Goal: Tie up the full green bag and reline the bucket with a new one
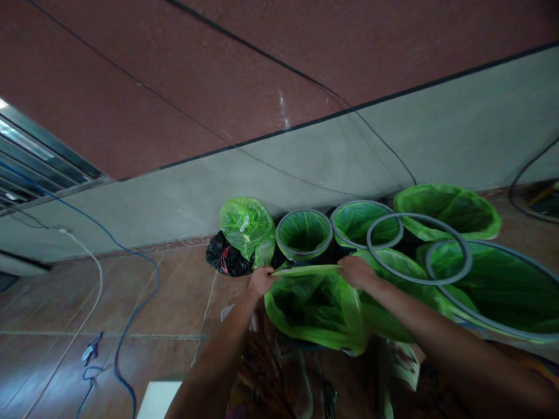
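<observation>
While both hands pinched the far rim of the green liner (317, 302), left hand (261, 281) and right hand (358, 271) clamped on the thin film and stretched it taut between them, it looked light, soft, slippery and easy to tear. Beyond the grip stood lined bins (304, 234), seemingly empty; a grey ring (419, 249) lay just right.

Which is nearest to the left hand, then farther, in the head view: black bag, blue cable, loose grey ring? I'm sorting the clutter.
From the left hand:
1. Black bag, just beyond it, by the wall.
2. Loose grey ring, across on the right, over the green-lined bins.
3. Blue cable, on the floor, far left.
</observation>
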The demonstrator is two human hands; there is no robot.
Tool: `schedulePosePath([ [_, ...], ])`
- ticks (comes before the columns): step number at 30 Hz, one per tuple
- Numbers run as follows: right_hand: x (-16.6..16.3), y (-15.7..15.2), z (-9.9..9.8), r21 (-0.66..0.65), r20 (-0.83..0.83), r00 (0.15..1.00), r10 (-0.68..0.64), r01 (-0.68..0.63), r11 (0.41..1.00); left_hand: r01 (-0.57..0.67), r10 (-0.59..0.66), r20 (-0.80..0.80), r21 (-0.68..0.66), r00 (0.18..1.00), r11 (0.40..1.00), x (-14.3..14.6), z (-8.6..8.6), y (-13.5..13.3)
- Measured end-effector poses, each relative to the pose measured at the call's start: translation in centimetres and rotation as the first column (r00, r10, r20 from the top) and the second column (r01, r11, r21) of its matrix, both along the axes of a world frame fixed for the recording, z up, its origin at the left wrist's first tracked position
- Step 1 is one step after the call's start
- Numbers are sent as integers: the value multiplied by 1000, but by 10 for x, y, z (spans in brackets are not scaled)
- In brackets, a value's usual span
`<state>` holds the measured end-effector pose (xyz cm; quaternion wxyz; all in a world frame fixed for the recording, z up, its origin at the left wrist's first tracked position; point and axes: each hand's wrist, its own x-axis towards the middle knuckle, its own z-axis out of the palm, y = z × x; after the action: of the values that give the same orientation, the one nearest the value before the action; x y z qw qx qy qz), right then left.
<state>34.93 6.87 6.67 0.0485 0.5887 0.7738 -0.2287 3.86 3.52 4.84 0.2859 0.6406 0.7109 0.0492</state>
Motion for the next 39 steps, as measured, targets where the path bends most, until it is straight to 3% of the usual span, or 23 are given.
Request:
schedulePosePath([
  [5,-18,-6,-8,-33,-12,997,70,-71,997,-10,11,23,-11,1000,1000,-13,0,-9],
  [9,-38,-4,-10,-14,-170,972,160,-165,986,-1,3,132,-12,991,1000,-8,-5,-11],
  [14,-51,7,-19,-54,-247,962,117,-134,989,-12,24,387,-32,922,999,-8,-13,-12],
  [17,-51,10,-27,-26,-337,941,46,-58,998,0,25,432,-56,902,998,-9,-15,-12],
  [21,-47,12,-38,-19,-393,915,-95,95,995,-4,12,243,-36,970,999,-5,-15,-10],
  [28,-61,15,-57,69,-198,964,-179,196,978,-189,189,-21,7,982,982,9,-28,2],
  [34,-71,24,-78,68,-110,967,-230,239,969,-267,262,-72,-73,962,961,8,-47,18],
  [39,-72,39,-94,-13,-101,952,-289,289,957,-305,300,-64,-119,952,945,5,-59,28],
])
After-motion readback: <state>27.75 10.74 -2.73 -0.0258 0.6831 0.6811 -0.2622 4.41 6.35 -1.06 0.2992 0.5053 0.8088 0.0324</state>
